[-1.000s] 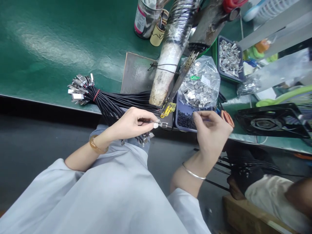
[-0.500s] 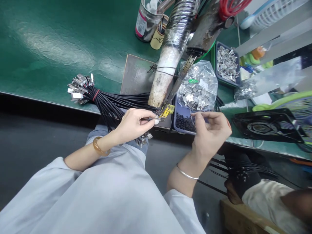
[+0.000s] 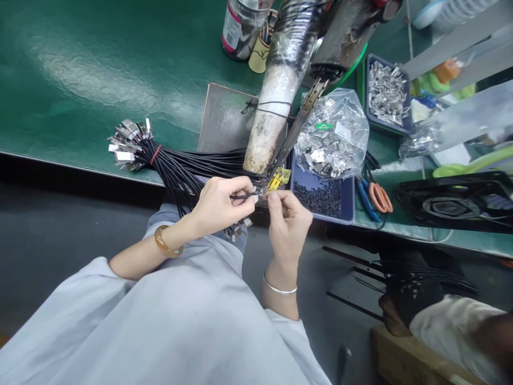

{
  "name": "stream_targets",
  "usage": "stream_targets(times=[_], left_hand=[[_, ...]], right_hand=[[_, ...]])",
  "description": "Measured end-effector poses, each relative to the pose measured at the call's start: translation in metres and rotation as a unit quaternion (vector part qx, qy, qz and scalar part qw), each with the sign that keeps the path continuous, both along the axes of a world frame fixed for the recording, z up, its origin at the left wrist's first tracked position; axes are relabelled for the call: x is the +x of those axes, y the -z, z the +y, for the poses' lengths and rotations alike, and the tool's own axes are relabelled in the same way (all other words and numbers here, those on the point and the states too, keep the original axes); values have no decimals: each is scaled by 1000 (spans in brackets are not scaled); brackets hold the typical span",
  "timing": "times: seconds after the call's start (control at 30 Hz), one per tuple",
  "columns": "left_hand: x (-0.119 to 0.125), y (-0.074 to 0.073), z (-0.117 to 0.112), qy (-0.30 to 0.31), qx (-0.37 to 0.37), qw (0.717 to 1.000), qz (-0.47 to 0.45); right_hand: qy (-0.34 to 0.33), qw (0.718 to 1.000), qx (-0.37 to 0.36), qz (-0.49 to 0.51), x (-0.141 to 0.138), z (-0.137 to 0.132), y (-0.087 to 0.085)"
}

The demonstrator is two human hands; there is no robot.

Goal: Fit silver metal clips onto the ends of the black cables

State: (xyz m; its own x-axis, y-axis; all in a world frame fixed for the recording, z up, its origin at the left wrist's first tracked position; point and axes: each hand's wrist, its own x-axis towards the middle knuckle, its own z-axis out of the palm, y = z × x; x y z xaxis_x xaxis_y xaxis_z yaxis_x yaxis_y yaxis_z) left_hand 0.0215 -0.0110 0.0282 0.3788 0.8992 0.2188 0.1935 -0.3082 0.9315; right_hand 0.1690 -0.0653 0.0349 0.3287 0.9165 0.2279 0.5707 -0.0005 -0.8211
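Between the thumb and fingers of my left hand [image 3: 220, 206] is the end of a thin black cable [image 3: 240, 197], with a small metal connector at its tip. My right hand [image 3: 289, 219] is closed in a pinch right at that tip. Whatever its fingertips hold is too small to make out. Just beyond the fingers sits a yellow part [image 3: 276, 181] under a long metal arm [image 3: 301, 120]. A bundle of black cables [image 3: 180, 163] with metal plugs and a red band lies to the left.
Right of my hands stands a blue tray [image 3: 348, 200] of small black pieces, with a plastic bag [image 3: 332, 133] of metal shells over it. Pliers [image 3: 380, 198], a black fan [image 3: 452, 200] and another tray [image 3: 406, 120] lie farther right. A wrapped white column [image 3: 266, 123] rises ahead. A person [image 3: 444, 321] sits at lower right.
My right hand has moved left from over the blue tray to the cable tip at my left hand. The left hand stays almost still, holding the cable. The pliers have come into view.
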Motion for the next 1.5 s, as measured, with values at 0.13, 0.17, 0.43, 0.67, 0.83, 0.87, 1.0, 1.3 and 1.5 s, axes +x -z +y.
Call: stream_targets(times=[0.13,0.17,0.43,0.67,0.83,0.87,1.0,1.3,1.5], left_hand=[[0,1,0,1,8,1000,5],[0,1,0,2,8,1000,6],[-2,2,-2,8,12,1000,12],[-9,1,3,64,67,994,-56],[-15,1,5,86,110,988,-64],[-15,0,5,89,102,989,-61],[-16,-1,4,86,12,995,-55],[-4,-2,-3,15,-17,994,-104],[3,-3,-4,-24,17,997,-75]], right_hand=[[-5,1000,0,-7,-2,-1,-1],[-4,1000,1,-8,-2,-1,-1],[-9,997,52,-62,-7,-1,0],[54,995,59,63,1,2,-3],[-32,988,-2,151,8,4,-4],[-38,989,7,145,8,3,-5],[-46,994,91,-34,9,-6,-6],[63,966,249,-29,7,-16,-14],[17,977,194,-80,2,-17,-13]])
